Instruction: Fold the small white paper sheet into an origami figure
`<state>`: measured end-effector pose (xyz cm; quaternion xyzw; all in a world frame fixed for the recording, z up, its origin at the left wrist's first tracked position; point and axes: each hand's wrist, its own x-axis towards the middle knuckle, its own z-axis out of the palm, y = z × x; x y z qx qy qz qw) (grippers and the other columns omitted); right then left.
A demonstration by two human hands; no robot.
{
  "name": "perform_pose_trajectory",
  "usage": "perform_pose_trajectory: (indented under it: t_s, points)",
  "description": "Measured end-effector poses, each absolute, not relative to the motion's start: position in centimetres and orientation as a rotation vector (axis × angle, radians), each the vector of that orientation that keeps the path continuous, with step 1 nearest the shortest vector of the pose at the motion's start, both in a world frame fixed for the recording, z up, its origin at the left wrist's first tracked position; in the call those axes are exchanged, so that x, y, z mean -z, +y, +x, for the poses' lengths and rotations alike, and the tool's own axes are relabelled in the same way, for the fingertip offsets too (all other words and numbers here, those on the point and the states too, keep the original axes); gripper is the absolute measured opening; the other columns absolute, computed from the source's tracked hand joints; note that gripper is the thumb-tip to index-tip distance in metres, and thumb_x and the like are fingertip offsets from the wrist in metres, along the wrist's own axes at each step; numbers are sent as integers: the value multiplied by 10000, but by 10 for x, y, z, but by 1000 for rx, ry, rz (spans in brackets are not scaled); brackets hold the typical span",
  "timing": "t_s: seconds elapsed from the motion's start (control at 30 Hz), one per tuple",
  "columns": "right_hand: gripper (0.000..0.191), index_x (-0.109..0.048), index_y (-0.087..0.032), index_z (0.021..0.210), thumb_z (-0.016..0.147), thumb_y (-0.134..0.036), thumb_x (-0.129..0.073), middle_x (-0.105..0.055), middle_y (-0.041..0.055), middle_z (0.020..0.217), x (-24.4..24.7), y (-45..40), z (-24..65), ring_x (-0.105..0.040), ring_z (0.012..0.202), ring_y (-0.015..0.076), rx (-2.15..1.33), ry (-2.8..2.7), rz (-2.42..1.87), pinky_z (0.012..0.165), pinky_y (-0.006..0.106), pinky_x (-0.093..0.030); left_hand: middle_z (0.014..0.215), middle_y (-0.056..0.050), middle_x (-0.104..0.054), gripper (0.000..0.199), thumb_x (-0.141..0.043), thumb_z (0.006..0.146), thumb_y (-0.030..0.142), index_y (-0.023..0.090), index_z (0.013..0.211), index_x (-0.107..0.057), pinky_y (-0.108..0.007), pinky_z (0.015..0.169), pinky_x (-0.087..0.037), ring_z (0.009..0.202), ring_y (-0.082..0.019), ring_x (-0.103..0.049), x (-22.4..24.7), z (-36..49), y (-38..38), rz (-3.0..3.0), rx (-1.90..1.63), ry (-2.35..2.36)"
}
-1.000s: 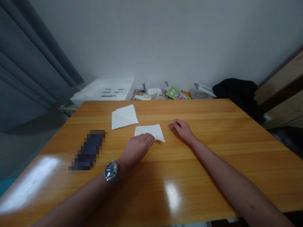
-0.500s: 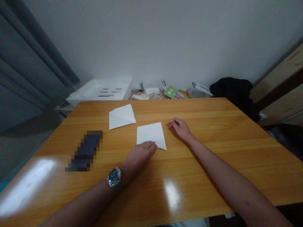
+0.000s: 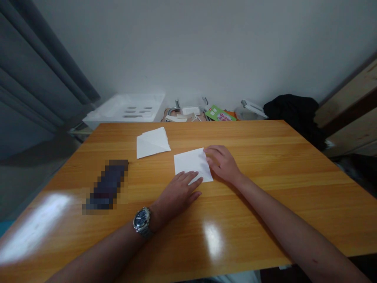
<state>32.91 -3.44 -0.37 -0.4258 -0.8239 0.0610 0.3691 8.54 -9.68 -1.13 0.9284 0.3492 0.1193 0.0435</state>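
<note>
A white sheet of paper (image 3: pixel 190 160) lies on the wooden table (image 3: pixel 253 232) between my hands. My left hand (image 3: pixel 179 192), below a metal wristwatch (image 3: pixel 141 220), rests with spread fingers on the paper's near edge. At the paper's right edge, my right hand (image 3: pixel 224 163) has its fingers apart, with the fingertips touching or just over the top right corner and side. A small stack of white papers (image 3: pixel 152 143) lies farther back to the left.
A dark pixelated object (image 3: pixel 107 186) lies on the table's left side. Behind the table are a white plastic tray (image 3: pixel 129 110), a green booklet (image 3: pixel 219 114), assorted items and a black cloth (image 3: pixel 290 114). A grey curtain (image 3: pixel 38 67) hangs at left.
My right hand has opened and moved onto the paper's right edge. The fingers of my left hand have spread. The paper has shifted slightly to the right and turned a little.
</note>
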Motion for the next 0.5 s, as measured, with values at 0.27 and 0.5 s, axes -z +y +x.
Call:
perform_pose_trajectory:
  t_s: [0.27, 0.5]
  points:
    - [603, -272, -197, 1606, 1048, -392, -390, -314, 115, 1646, 19, -35, 318, -255, 1537, 271, -159, -2566, -1158, 1258, 540, -193, 1463, -117, -556, 399, -491, 1021, 330, 215, 1398, -556, -485, 1153, -394, 1349, -275, -516, 6, 86, -95, 2823, -356, 1046]
    - [592, -318, -163, 1589, 1055, -416, -369, -337, 153, 1624, 32, -33, 321, -299, 1521, 270, -254, -2591, -1169, 1242, 526, -256, 1404, -110, -608, 359, -472, 1026, 309, 210, 1344, -606, -466, 1084, -462, 1246, -269, -584, 4, 85, -90, 2790, -406, 1039]
